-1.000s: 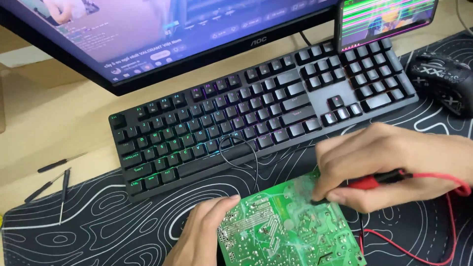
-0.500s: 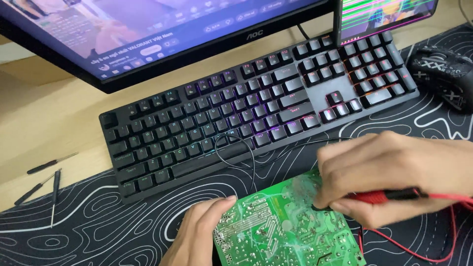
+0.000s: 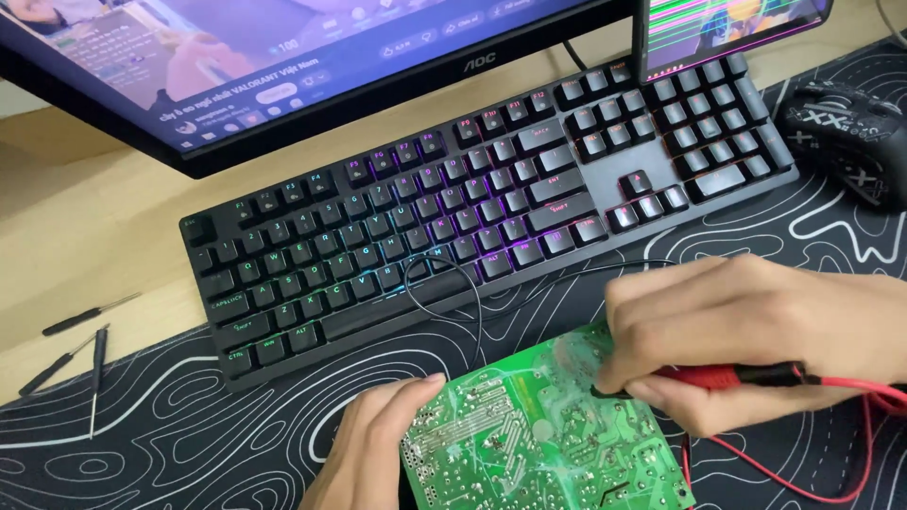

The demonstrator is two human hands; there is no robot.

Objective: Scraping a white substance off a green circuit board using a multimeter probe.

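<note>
A green circuit board (image 3: 529, 439) lies solder side up on a black desk mat (image 3: 189, 444) in front of a backlit keyboard (image 3: 472, 208). My left hand (image 3: 368, 449) holds the board's left edge with fingers curled under it. My right hand (image 3: 746, 335) grips a red test probe (image 3: 737, 376) like a pen, its dark tip touching the board's upper right area. Red leads (image 3: 803, 472) trail off to the right. A thin black wire (image 3: 453, 283) loops over the keyboard's front edge toward the board.
A monitor (image 3: 283, 66) stands behind the keyboard, with a small lit screen (image 3: 727, 28) at the upper right. A black mouse (image 3: 855, 142) sits at the right. Three small black screwdrivers (image 3: 76, 340) lie at the left on the wooden desk (image 3: 85, 217).
The view has shifted a little, so everything sits slightly lower and to the left. Both hands stay on the board and probe, with the probe tip nearly in the same spot.
</note>
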